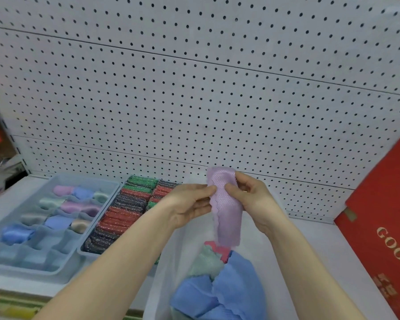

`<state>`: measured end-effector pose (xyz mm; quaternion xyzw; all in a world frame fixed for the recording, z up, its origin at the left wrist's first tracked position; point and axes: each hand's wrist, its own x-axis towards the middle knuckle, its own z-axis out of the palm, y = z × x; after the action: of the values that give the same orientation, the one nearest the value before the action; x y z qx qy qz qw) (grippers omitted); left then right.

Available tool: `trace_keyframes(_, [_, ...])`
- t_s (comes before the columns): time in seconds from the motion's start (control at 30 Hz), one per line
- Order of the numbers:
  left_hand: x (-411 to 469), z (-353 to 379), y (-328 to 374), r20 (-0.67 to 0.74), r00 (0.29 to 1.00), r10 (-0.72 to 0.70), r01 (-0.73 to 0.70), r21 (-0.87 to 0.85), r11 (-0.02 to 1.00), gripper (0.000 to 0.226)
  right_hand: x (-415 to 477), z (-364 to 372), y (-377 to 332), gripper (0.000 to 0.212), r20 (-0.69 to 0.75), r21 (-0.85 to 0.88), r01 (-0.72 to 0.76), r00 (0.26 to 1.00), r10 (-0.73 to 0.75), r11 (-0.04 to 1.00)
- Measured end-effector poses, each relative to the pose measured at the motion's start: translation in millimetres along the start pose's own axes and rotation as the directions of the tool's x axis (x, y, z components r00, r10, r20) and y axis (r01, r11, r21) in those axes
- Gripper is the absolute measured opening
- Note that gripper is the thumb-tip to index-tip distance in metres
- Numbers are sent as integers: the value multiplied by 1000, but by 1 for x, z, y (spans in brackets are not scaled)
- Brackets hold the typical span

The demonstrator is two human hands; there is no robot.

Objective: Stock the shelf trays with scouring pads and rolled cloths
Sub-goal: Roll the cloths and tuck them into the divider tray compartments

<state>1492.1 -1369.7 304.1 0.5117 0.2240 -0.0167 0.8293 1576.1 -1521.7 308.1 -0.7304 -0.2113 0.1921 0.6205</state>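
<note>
White pegboard (194, 88) backs a pale shelf (314, 250). Toward the shelf's left end sits a blue divided tray (28, 270) with rolled cloths (56, 221) in its rear and middle compartments; its front-edge compartments look unfilled. Touching the tray's right side, scouring pads (125, 211) stand packed in rows. A red box (383, 215) leans at the shelf's right end.

Both hands hold a lilac cloth (228, 215) above a translucent plastic bag (169, 262) at the shelf's front edge. The left hand (189, 204) pinches the cloth's scalloped left edge, and the right hand (254, 199) curls round its upper right side. The lower end hangs loose over the blue and green loose cloths (236, 285) in the bag.

The cloth looks light, thin and limp, with a dimpled, grippy texture. It will likely flop and unroll unless kept taut, so the upper corners seem the best places to grip when rolling downward.
</note>
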Motion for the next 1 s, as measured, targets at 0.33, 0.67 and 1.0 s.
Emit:
trace_keyframes(0.33, [-11, 15, 20, -32, 864, 502, -497, 100, 862, 16, -3, -2, -23, 36, 46, 267, 216, 971, -237, 939])
trace_keyframes(0.67, [-23, 18, 39, 56, 598, 799, -743, 413, 527, 62, 0, -4, -48, 54, -37, 47, 418, 908, -417, 907])
trace_keyframes(1.0, [-14, 18, 18, 117, 837, 534, -542, 309, 782, 16, 6, -2, -46, 47, -67, 148, 374, 928, -368, 916])
